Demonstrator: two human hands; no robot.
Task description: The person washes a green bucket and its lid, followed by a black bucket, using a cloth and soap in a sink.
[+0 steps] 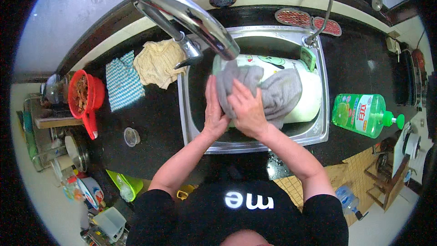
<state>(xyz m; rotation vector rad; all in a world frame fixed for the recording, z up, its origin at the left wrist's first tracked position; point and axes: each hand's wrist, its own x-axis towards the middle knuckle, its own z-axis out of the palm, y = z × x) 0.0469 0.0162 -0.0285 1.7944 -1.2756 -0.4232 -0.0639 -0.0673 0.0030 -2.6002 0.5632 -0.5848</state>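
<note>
A bunched grey cloth [282,92] lies over a white bucket or tub [307,98] with a printed cartoon figure, which rests on its side in the metal sink [255,146]. My left hand [214,111] holds the cloth at its left edge, fingers fairly straight and close together. From above and right, my right hand [248,109] grips and presses the cloth, its fingers bent over the folds. The two hands meet near the wrists. Just above the cloth's left part hangs the spout of the chrome faucet [200,18]. Cloth and hands hide the bucket's left part.
Left of the sink lie a beige cloth [159,63] and a blue-and-white zigzag cloth [124,82], with a red strainer [93,95] and a small clear cup [132,136]. A green soap bottle [359,115] lies right. A green sponge [308,59] sits at the sink's rim by a thin curved tap [328,9].
</note>
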